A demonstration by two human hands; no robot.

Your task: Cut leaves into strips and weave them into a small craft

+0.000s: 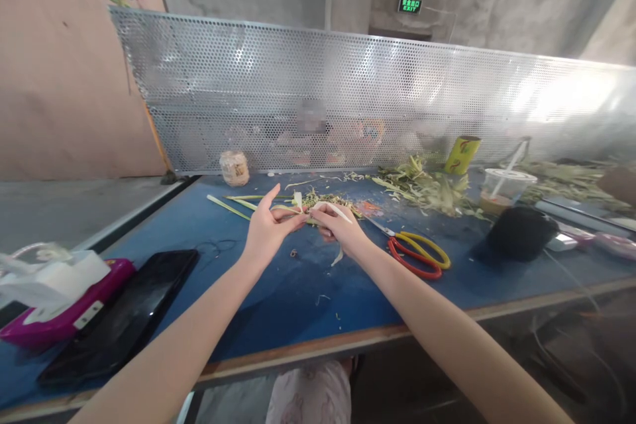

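My left hand (268, 228) and my right hand (340, 226) meet above the blue table, their fingertips almost touching. Between them they pinch a pale, husk-like plant strip (338, 212), whose white end lies over the back of my right hand. One left finger or thumb points upward while the others close on the strip. Just behind my fingers spreads a heap of shredded plant scraps (325, 199). Green stalks (228, 207) lie left of the heap. Scissors (420, 255) with one red and one yellow handle rest right of my right hand, blades toward the heap.
A perforated metal screen (248, 73) stands along the back. Leafy husks (427, 189), a yellow-green can (462, 154), a plastic cup with straw (507, 185) and a black object (523, 233) are rightward. A wrapped jar (234, 168), a black phone (124, 311) and a magenta power strip (69, 311) are leftward.
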